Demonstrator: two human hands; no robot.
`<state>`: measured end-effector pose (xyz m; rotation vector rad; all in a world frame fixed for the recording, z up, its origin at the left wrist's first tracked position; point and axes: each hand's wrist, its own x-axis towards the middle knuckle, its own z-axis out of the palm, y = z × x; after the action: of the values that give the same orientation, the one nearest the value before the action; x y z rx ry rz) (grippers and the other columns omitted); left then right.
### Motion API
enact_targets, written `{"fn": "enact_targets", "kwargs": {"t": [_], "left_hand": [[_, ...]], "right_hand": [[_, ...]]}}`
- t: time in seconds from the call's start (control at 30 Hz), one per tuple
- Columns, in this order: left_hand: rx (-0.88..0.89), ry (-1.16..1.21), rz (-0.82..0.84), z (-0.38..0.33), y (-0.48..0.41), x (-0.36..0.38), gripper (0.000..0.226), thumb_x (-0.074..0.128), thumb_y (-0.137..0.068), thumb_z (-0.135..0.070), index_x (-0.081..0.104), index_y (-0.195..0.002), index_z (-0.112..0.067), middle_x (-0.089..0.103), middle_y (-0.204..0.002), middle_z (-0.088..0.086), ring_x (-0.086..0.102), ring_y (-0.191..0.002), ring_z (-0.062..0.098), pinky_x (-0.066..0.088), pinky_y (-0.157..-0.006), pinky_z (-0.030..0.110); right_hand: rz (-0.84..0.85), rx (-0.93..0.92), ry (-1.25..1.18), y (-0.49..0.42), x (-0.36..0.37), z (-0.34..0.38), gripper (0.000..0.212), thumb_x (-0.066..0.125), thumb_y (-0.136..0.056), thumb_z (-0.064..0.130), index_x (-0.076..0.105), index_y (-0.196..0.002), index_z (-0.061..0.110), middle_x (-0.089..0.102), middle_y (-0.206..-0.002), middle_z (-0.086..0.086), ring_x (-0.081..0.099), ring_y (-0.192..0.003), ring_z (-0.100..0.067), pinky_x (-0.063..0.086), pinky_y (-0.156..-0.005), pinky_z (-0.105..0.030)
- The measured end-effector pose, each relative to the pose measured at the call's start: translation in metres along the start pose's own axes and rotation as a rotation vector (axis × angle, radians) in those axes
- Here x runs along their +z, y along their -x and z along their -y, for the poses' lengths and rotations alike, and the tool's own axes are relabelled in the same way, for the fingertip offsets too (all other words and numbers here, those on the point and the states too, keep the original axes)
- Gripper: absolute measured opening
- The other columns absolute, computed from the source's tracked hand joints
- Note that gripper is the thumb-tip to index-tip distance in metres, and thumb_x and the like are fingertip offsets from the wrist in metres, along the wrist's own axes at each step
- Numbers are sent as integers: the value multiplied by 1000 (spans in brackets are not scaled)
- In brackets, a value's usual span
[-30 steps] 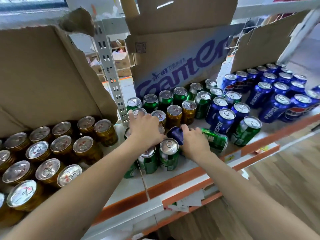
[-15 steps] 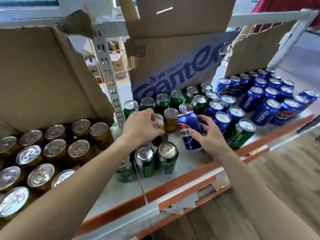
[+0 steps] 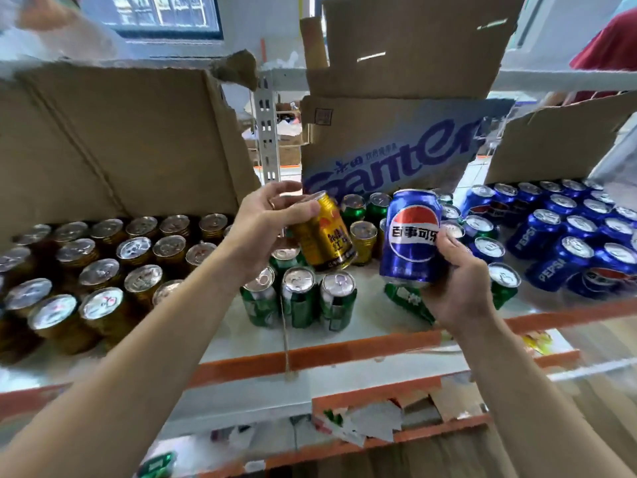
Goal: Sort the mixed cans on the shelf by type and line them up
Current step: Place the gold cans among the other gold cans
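Toppled green can (image 3: 408, 300) behind right hand (image 3: 460, 288)

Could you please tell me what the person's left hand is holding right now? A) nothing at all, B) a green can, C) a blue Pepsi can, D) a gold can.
D: the left hand grips a tilted gold can lifted above the shelf, while the right hand holds the blue Pepsi can.
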<state>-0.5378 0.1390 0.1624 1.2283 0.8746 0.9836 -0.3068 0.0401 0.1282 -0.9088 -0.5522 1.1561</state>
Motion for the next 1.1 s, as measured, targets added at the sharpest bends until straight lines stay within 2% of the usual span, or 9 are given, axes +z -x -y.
{"fn": "enact_targets", "kwargs": {"t": [0.1,0.23,0.3,0.37,0.5,0.63,0.83,1.03,1.1], "left_hand": [[29,-47,-117,9,34,-12,52,79,-68,-27,65,-117,-17,74,-104,-2,70,-97,22,58,-71,40],[27,-115,-260,15,84,-31,50,79,-65,-32,71,-112,-18,75,-94,-2,71,-83,13,54,-62,27],[13,-153,-314,16,109,-45,50,81,-62,-35,73,-108,-17,75,-89,-3,69,-79,9,52,-59,23],[12,-194,-374,18,131,-63,56,84,-55,-42,75,-105,-19,76,-96,-1,70,-85,11,53,-66,24],[8,-200,-512,20,167,-99,59,84,-52,-44,76,-106,-22,75,-105,1,71,-97,17,56,-74,27],[-3,-205,-607,19,190,-130,46,83,-62,-34,75,-106,-23,75,-103,3,72,-94,20,56,-70,29],[-8,-228,-698,18,213,-177,40,88,-68,-22,74,-106,-20,75,-98,2,72,-86,11,55,-62,22],[9,-293,-802,24,226,-235,37,90,-69,-21,72,-101,-22,73,-91,0,69,-83,14,54,-64,20],[1,-355,-851,29,225,-257,44,90,-69,-24,71,-108,-20,72,-96,0,68,-89,15,53,-70,22]], "right_hand": [[16,54,14,12,7,-22,51,35,-103,30,81,-85,18,76,-94,-5,72,-87,-19,58,-79,-35],[101,123,164,32,25,-57,38,38,-103,33,68,-111,12,74,-104,-10,69,-98,-26,56,-86,-43],[140,160,197,40,39,-72,41,43,-100,36,62,-125,9,69,-118,-12,65,-112,-29,50,-99,-49],[175,199,197,49,52,-83,51,50,-95,39,54,-135,8,63,-130,-14,60,-121,-29,45,-105,-52],[274,252,215,60,81,-100,55,54,-91,40,52,-137,9,63,-130,-12,60,-120,-30,49,-100,-53],[414,237,290,67,108,-111,21,48,-99,28,65,-107,19,76,-96,1,71,-96,-20,57,-85,-43],[491,271,329,75,151,-139,22,42,-102,27,62,-111,22,75,-98,1,71,-92,-18,59,-73,-38],[505,268,346,83,196,-176,25,47,-101,24,59,-123,19,72,-111,-4,69,-103,-22,55,-92,-47],[514,269,345,84,207,-188,32,49,-101,22,54,-132,15,71,-116,-6,68,-108,-24,54,-94,-47]]}}
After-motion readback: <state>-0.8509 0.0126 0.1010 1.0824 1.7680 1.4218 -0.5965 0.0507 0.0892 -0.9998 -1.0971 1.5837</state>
